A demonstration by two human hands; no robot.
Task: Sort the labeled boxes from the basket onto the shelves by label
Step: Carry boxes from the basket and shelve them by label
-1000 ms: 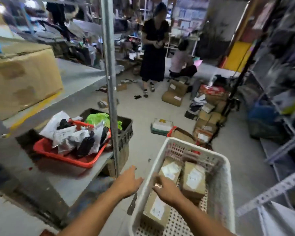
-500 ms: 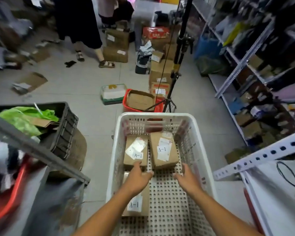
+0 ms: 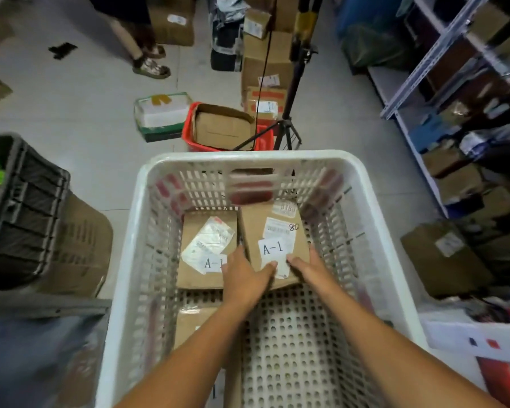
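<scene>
White basket (image 3: 374,219): both hands' fingers (image 3: 265,267) around right A-1 box (image 3: 259,228).

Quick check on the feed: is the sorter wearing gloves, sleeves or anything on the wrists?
No. The left hand and right hand are bare, no gloves. Both forearms are uncovered as far as the frame shows, with no sleeve edge, watch, band or ring visible.

"A-1" labels on two boxes (image 3: 273,240) (image 3: 208,251); handwritten "80".

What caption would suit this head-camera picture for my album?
Both hands, left hand and right hand, grip an A-1 labeled box inside the white basket.
</scene>
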